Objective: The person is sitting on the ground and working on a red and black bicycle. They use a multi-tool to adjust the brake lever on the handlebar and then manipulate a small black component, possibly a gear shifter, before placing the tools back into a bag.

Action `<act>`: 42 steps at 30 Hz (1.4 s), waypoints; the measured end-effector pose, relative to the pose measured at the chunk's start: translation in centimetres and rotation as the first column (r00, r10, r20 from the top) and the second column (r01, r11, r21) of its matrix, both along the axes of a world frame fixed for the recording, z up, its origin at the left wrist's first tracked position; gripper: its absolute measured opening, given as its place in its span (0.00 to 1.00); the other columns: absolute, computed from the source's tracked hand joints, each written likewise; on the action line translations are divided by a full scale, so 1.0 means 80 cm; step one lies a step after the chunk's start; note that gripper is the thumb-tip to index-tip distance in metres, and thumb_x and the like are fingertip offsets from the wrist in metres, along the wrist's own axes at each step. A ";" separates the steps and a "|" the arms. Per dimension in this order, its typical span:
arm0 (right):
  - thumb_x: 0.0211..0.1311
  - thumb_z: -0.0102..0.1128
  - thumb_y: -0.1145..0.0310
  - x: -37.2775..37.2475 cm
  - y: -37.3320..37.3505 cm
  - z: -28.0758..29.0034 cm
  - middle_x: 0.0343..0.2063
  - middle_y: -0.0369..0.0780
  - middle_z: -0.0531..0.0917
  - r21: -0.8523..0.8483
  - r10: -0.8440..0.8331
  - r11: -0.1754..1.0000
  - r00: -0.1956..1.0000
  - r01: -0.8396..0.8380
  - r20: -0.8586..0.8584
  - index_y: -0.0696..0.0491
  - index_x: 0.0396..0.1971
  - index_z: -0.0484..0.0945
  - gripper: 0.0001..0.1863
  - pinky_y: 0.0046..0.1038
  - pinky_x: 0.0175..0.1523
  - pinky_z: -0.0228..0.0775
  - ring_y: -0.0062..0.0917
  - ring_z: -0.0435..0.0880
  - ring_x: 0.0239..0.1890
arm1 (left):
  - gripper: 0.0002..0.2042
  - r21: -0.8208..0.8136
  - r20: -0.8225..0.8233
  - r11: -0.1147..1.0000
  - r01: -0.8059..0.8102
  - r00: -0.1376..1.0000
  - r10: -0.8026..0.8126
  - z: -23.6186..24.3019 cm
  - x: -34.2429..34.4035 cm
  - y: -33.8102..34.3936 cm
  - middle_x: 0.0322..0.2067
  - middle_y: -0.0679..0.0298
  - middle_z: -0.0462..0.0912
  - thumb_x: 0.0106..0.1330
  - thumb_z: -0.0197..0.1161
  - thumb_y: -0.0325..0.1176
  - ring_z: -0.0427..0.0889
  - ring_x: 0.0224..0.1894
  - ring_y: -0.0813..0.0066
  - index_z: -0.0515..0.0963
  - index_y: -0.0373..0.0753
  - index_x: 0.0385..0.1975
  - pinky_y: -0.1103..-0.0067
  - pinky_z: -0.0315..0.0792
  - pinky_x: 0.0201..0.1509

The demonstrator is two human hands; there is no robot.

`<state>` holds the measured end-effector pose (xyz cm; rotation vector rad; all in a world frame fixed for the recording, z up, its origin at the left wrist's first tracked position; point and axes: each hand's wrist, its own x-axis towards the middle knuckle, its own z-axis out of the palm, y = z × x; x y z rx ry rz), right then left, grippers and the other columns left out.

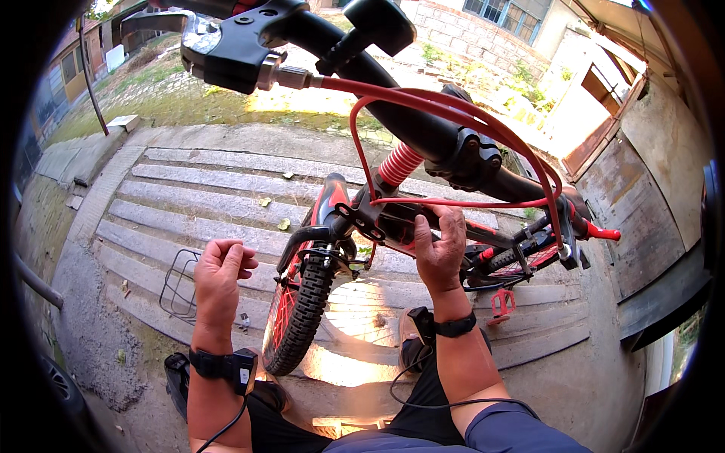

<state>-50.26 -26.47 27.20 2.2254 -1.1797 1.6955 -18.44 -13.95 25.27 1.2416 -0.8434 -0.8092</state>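
Steadying the bicycle frame (398, 225) is advised; whether anything is gripped by the right hand (441, 255) beside it or the curled left hand (217, 276) cannot be told.

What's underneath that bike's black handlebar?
Below the black handlebar I can see a red cable, a red ribbed tube and, lower down, the knobby front tyre. The handlebar covers the ribbed tube's upper end, so what joins there is hidden.

Handlebar (423, 124), one end cut off above; rear wheel (504, 261), partly hidden; left hand (220, 266), fingertip contents indiscernible.
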 end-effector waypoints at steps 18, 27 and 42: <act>0.61 0.62 0.68 0.000 -0.001 -0.001 0.36 0.45 0.79 0.011 0.005 1.000 1.000 -0.005 0.010 0.57 0.39 0.77 0.11 0.38 0.50 0.68 0.40 0.77 0.41 | 0.11 -0.067 -0.034 0.990 -0.125 0.992 0.123 -0.002 0.006 -0.001 0.31 0.66 0.82 0.75 0.57 0.39 0.81 0.27 0.83 0.74 0.39 0.33 0.85 0.73 0.31; 0.63 0.61 0.66 -0.001 -0.002 -0.002 0.39 0.45 0.79 0.010 0.011 1.000 1.000 -0.011 -0.002 0.56 0.41 0.77 0.12 0.38 0.54 0.65 0.39 0.76 0.44 | 0.05 -0.113 0.005 0.982 -0.154 0.988 0.156 -0.001 0.007 0.000 0.33 0.67 0.81 0.72 0.60 0.31 0.80 0.28 0.84 0.72 0.38 0.37 0.86 0.72 0.32; 0.63 0.60 0.67 -0.001 -0.003 -0.004 0.42 0.44 0.80 0.029 0.030 0.999 0.999 -0.031 0.023 0.55 0.44 0.79 0.12 0.38 0.57 0.65 0.39 0.77 0.48 | 0.13 -0.133 -0.063 0.977 -0.168 0.985 0.161 -0.001 0.008 0.000 0.28 0.67 0.82 0.75 0.57 0.43 0.80 0.26 0.83 0.73 0.42 0.29 0.85 0.72 0.30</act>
